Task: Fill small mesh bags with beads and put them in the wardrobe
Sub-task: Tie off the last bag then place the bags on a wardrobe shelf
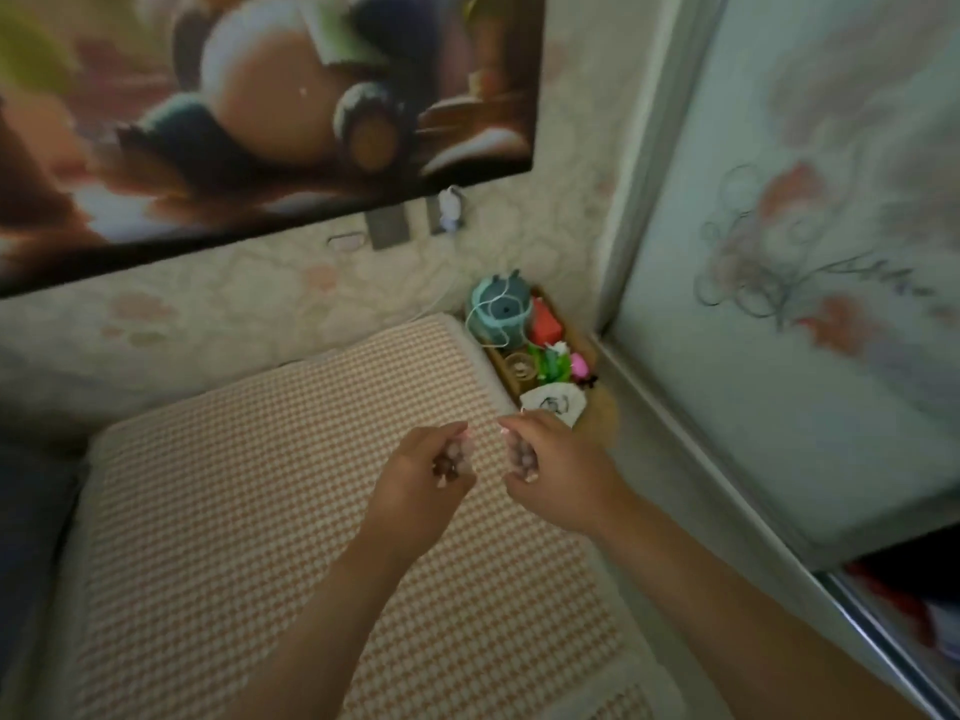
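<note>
The bed (249, 511) is lying across the near left, reaching the far wall. A picture (260, 111) is hanging on that wall above it, with sockets (387, 228) sitting just below. A tray (501, 363) is standing at the bed's far right corner, between the bed and the wardrobe door (805, 330) on the right. The left grip (421, 470) and right grip (550, 470) are hovering side by side over the bed, near the tray, each holding a bead bag (457, 457).

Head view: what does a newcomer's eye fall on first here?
Two hands at the centre, left hand and right hand, each grip pinkish beads above the checked bed cover. A large cartoon picture fills the upper-left wall, and a tray of colourful trinkets sits between bed and wardrobe door.
</note>
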Demonstrator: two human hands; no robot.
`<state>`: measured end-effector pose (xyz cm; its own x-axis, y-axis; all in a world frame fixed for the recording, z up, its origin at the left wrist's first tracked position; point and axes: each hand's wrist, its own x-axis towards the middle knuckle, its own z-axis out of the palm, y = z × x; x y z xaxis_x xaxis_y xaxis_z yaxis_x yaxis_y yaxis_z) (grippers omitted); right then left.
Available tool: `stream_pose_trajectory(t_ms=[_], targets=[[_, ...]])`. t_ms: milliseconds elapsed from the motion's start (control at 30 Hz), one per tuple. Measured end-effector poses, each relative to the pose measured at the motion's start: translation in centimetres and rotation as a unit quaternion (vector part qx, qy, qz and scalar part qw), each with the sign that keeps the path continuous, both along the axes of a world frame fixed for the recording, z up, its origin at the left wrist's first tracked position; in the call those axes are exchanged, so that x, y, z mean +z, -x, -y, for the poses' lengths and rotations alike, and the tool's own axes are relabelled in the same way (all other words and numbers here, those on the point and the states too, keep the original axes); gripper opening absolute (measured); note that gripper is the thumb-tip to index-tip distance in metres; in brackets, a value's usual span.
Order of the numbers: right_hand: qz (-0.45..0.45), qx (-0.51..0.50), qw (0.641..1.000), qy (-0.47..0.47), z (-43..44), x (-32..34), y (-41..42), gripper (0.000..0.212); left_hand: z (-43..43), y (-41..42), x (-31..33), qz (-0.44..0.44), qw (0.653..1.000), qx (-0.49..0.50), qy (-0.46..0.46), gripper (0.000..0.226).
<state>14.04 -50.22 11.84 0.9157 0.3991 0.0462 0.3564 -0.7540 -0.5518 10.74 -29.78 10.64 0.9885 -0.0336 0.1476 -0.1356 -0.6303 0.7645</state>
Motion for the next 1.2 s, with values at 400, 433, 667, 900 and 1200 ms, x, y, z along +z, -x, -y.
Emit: stream_pose_trajectory(t_ms=[400,433,667,900,1200], targets=[[0.018,-0.235,0.969,-0.067,30.4,22.1,4.6,0.047,30.5,-4.3,21.0,-0.07,0.972,-0.221,0.048,0.057],[0.019,-0.252,0.965,-0.074,32.4,22.7,5.2,0.05,32.7,-4.5,21.4,-0.072,0.966,-0.244,0.05,0.059],[0.023,-0.394,0.919,-0.018,45.6,27.3,12.3,0.048,48.7,-3.1,25.7,-0.082,0.92,-0.377,0.063,0.069],[0.046,-0.542,0.839,-0.007,57.9,29.9,23.9,0.052,65.5,3.2,28.6,-0.092,0.861,-0.499,0.033,0.071],[0.006,-0.672,0.74,0.018,77.5,26.6,41.7,0.058,87.7,19.1,27.7,-0.093,0.796,-0.595,0.052,0.055]])
